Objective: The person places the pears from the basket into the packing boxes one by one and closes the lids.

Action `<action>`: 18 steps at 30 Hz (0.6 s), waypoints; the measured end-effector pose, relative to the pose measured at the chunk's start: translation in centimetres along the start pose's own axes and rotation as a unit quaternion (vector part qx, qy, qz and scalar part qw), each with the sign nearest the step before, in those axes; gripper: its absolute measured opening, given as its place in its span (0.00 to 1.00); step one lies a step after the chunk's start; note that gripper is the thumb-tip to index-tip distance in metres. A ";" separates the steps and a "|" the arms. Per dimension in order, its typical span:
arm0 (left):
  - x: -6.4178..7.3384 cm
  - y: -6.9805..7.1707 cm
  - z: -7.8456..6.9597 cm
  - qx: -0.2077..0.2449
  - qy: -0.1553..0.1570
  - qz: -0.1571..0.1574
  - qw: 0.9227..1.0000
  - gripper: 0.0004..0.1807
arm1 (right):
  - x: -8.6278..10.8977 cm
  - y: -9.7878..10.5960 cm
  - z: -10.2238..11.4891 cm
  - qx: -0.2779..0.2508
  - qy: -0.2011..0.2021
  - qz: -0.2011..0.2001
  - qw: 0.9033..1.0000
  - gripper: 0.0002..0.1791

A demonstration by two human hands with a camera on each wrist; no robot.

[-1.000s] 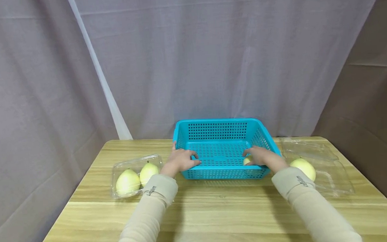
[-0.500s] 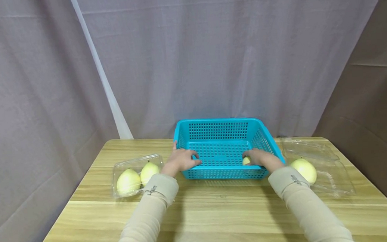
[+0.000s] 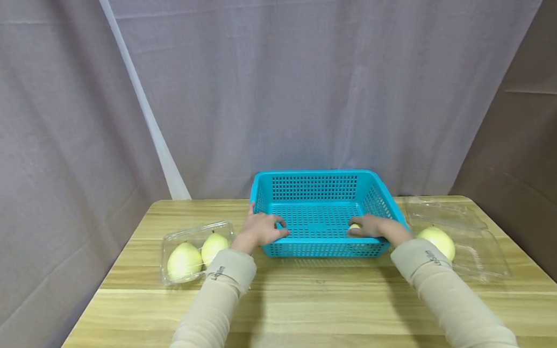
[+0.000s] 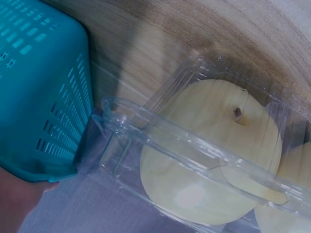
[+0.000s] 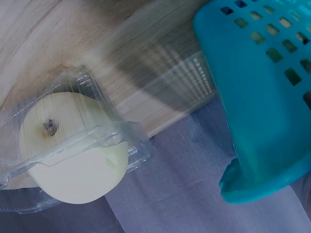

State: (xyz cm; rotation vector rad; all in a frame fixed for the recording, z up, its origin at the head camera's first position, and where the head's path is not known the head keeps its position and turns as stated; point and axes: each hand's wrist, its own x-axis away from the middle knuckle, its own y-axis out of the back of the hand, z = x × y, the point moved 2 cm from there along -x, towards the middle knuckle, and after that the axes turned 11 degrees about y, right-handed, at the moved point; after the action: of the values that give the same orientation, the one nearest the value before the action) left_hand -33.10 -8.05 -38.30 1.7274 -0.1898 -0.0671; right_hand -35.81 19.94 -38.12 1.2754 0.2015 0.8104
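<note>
In the head view my right hand (image 3: 378, 227) reaches over the front rim of the blue plastic basket (image 3: 324, 241), inside its right front corner. Its fingers curl round a pale yellow pear (image 3: 354, 226), mostly hidden beneath them. My left hand (image 3: 260, 230) grips the basket's left front corner, one finger along the side rim and the thumb inside. The left wrist view catches part of that hand (image 4: 19, 199) at the basket's edge (image 4: 73, 92). Only the basket's side (image 5: 252, 92) appears in the right wrist view, with the right hand out of sight.
Left of the basket, a clear plastic box (image 3: 167, 245) holds two pears (image 3: 184, 262). On the right lies another clear box (image 3: 483, 256), lid raised toward the back, with one pear (image 3: 437, 244) in it. Grey curtains (image 3: 300, 75) hang behind the wooden table (image 3: 312, 312).
My right hand shifts slightly inside the basket, and its fingers now cover more of the pear. The left hand, basket and boxes stay where they were.
</note>
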 end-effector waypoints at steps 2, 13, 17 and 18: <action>-0.1 0.0 0.0 -0.001 0.002 -0.001 1.000 0.22 | 0.1 0.1 0.0 0.002 0.008 0.001 1.000 0.30; -0.3 -0.2 0.1 -0.005 0.008 0.001 1.000 0.22 | 0.2 0.1 -0.1 -0.020 -0.028 -0.017 0.999 0.37; -0.3 -0.2 0.1 -0.007 0.009 -0.001 1.000 0.22 | 0.4 0.3 -0.1 -0.022 -0.029 -0.013 0.999 0.37; -0.3 -0.2 0.1 -0.006 0.009 -0.001 1.000 0.21 | 0.4 0.4 0.0 -0.022 -0.025 -0.011 0.999 0.36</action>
State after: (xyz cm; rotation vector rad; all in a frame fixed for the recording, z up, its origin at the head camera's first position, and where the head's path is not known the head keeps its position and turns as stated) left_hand -33.35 -8.03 -38.55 1.7148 -0.1743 -0.0533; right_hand -35.68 20.28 -37.70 1.2498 0.1561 0.7599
